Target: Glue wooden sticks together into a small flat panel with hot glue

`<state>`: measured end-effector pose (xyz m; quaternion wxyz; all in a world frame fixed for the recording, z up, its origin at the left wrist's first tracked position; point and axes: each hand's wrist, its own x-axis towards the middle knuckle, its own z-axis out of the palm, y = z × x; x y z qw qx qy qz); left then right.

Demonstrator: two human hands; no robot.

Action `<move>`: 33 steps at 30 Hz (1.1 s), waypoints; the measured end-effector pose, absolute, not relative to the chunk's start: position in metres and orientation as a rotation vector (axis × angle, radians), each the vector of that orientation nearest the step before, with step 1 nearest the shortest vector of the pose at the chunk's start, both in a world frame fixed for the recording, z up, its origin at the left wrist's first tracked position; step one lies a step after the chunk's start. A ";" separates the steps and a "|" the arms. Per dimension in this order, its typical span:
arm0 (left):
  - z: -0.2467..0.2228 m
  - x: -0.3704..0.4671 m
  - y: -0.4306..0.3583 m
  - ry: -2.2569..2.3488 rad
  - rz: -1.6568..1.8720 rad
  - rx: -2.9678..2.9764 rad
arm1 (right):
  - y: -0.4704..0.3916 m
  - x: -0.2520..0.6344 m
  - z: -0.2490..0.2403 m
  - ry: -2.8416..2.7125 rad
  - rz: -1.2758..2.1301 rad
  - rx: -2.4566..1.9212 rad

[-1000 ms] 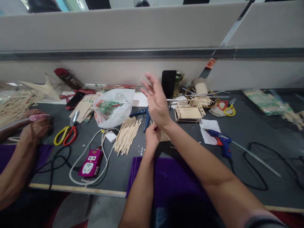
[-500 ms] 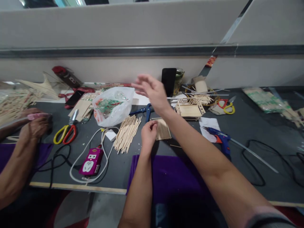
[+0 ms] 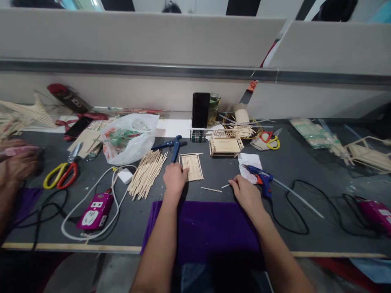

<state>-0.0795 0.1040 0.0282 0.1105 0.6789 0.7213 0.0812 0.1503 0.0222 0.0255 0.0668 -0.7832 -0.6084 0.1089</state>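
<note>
My left hand [image 3: 175, 179] is closed at the left edge of a small flat panel of thin wooden sticks [image 3: 193, 167], its thumb on the panel's side. One loose stick lies across the top of that panel. My right hand [image 3: 247, 194] pinches the end of a short wooden stick [image 3: 225, 186] just above the table. Another short stick [image 3: 211, 189] lies between my hands. Left of my left hand is a pile of wooden sticks [image 3: 148, 173]. A blue cutter [image 3: 175, 148] lies right behind that hand. A blue glue gun [image 3: 262, 179] rests beside my right hand.
A small stick-built model [image 3: 226, 145] stands behind the panel, near an upright phone [image 3: 200, 110]. Further left are a plastic bag [image 3: 130, 138], scissors [image 3: 64, 173] and a pink power strip [image 3: 96, 211] with a looped white cable. A co-worker's hands [image 3: 20, 162] are at far left.
My right hand has come down from above the panel to the table on the right and now pinches a short stick. My left hand stays by the panel. The view has shifted right.
</note>
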 end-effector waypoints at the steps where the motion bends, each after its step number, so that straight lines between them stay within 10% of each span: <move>1: 0.028 -0.079 0.104 2.123 0.225 2.000 | 0.024 0.146 0.025 -1.862 0.301 -2.409; 33: 0.026 -0.066 0.105 1.969 0.247 1.867 | 0.051 0.121 0.029 -2.037 0.480 -1.878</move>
